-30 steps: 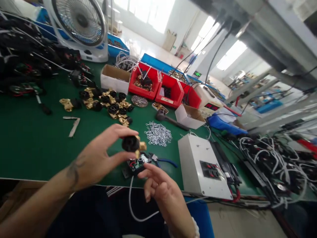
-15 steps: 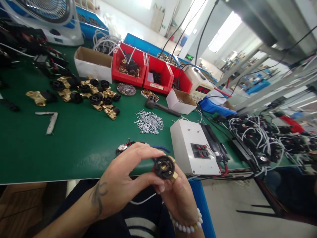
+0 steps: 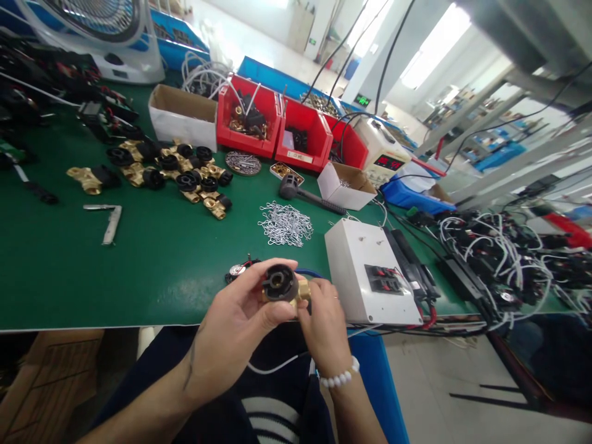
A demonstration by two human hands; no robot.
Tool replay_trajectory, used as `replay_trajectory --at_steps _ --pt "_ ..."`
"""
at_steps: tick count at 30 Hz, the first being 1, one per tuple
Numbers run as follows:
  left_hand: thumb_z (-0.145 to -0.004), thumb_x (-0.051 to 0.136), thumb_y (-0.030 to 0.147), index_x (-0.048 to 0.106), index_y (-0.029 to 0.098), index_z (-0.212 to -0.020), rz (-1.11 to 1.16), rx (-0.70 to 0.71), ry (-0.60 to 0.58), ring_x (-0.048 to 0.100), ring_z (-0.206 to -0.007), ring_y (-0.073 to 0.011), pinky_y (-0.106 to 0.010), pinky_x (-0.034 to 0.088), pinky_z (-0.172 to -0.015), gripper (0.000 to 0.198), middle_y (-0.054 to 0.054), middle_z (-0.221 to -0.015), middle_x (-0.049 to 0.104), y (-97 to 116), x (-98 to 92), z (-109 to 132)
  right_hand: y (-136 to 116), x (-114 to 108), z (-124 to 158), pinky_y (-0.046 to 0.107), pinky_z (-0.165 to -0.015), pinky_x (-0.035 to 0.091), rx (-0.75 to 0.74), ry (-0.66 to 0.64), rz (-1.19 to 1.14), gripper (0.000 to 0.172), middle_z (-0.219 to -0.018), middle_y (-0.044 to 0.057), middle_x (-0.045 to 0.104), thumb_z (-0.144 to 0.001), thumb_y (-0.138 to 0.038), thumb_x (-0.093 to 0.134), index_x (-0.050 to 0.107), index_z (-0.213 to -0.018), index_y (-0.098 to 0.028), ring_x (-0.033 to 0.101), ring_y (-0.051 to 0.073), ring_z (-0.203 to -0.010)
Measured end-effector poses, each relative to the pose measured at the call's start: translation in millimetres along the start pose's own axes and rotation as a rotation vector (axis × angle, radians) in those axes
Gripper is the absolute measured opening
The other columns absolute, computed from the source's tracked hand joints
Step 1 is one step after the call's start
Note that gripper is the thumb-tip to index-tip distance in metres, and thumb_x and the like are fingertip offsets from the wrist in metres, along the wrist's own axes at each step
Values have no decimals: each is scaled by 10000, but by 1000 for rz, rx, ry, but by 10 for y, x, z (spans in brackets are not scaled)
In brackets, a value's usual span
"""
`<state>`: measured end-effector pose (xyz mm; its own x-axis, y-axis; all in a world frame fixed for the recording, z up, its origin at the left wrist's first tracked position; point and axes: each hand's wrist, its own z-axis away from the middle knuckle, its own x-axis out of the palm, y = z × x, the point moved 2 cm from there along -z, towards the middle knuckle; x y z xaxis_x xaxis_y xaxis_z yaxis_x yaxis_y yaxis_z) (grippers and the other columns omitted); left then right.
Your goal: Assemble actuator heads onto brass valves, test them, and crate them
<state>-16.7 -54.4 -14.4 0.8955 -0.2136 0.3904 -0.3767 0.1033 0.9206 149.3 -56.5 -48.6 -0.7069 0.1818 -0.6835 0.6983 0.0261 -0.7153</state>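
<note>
Left hand [image 3: 230,338] beside right hand [image 3: 325,320], fingers [image 3: 250,280] bent

Premises: assembly workshop. From where I stand, a green workbench [image 3: 176,280] carries red parts bins [image 3: 245,140], clustered brass fittings [image 3: 87,179], heaped wire clips [image 3: 287,225], a dark hammer-like tool [image 3: 289,187] and a cream instrument [image 3: 377,139] displaying red digits. Black cables [image 3: 393,46] hang overhead; beyond, a green-lit sign [image 3: 362,100].

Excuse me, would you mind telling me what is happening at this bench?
A person's left-hand grip holds a brass fitting by its black collar, with the right-hand grip at its brass end. More fittings lie on the green table, left of a pile of metal clips.
</note>
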Motion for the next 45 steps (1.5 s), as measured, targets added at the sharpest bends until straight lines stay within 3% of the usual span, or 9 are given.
replay_trajectory --at_steps 4,9,14,22,26,30,35,39,45 --pt "-898 620 489 621 232 -1186 36 16 68 658 -943 -166 -234 540 -793 386 -40 -1075 684 -21 -201 -2 56 17 -42 356 -697 442 46 -45 -39 153 -777 52 594 -916 -326 527 563 -835 -202 544 211 -737" --pt "-861 636 547 697 213 -1018 -145 21 -135 532 -1191 -237 -275 460 -944 374 -71 -1310 556 21 -227 -22 -157 -193 104 211 -468 251 316 -124 -890 235 -581 -86 328 -961 -423 525 558 -904 -197 267 77 -473" --pt "-805 638 644 665 175 -1007 29 -242 -416 563 -784 -151 -238 460 -682 511 -47 -888 615 -33 -70 9 -278 -284 170 179 -426 187 457 -346 -1270 290 -541 -112 238 -948 -426 570 655 -891 -154 104 37 -431" --pt "-868 675 432 620 234 -1183 -73 -73 -268 641 -1093 -211 -287 510 -933 376 -71 -1239 621 59 -148 -9 -450 -534 294 211 -415 250 171 -224 -1367 360 -405 -114 142 -961 -533 497 743 -918 -273 114 60 -353" --pt "-937 597 326 540 267 -1253 -10 -64 -191 695 -891 -122 -239 567 -856 326 -25 -1129 643 51 -56 39 -495 -482 321 228 -402 337 128 -338 -1328 301 -513 -64 418 -961 -491 516 713 -1136 -346 287 63 -351" --pt "-934 600 289 544 295 -1267 -130 44 -159 650 -924 -120 -198 568 -806 337 -27 -1209 595 54 -3 88 -436 -404 358 269 -553 493 -46 -140 -980 295 -695 -8 628 -939 -396 601 669 -1222 -351 571 120 -562" --pt "-928 609 288 521 383 -1299 -270 145 -131 569 -1108 -168 -206 551 -839 393 -10 -1315 468 19 -23 118 -445 -441 450 216 -438 420 -101 43 -739 321 -557 -36 579 -995 -451 470 651 -1204 -287 494 99 -455" --pt "-925 614 311 487 416 -1329 -357 221 -103 493 -1225 -216 -298 509 -975 436 -10 -1333 421 -16 -41 139 -517 -438 442 177 -477 457 29 -159 -738 264 -565 -25 630 -990 -402 499 708 -956 -245 569 77 -460" --pt "-927 605 382 451 364 -1364 -525 369 -42 435 -1245 -216 -355 355 -1109 463 -28 -1329 433 -12 -38 139 -577 -335 415 160 -335 242 328 -407 -839 581 -372 -33 463 -937 -597 473 602 -580 -156 354 37 -303"
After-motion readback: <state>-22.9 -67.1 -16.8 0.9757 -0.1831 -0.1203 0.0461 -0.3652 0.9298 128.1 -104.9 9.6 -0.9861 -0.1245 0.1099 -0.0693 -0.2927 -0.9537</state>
